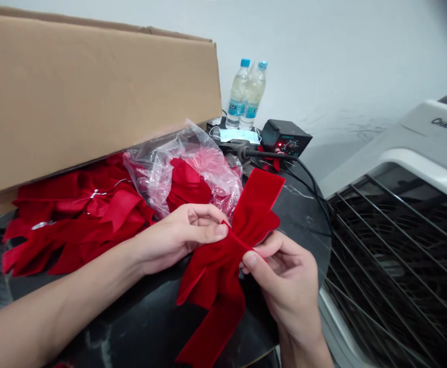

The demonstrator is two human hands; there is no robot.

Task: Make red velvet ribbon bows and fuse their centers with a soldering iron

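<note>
A red velvet bow (223, 260) is held up over the dark table, its tails pointing up to the right and down to the left. My left hand (187, 232) pinches a narrow red strip at the bow's middle between thumb and fingers. The other end of that strip is pinched in my right hand (285, 273), on the bow's right side. The strip lies across the gathered centre of the bow. Behind my left hand, a clear plastic bag (150, 179) contains more red fabric pieces (187, 184).
Red bows with white ties (93, 209) lie piled at the left, before a large cardboard box (96, 97). Two water bottles (242, 97), a face mask (239, 136), and a black control box with a dial (287, 138) and cable stand behind. A grilled appliance (396, 245) borders the round black table (131, 317).
</note>
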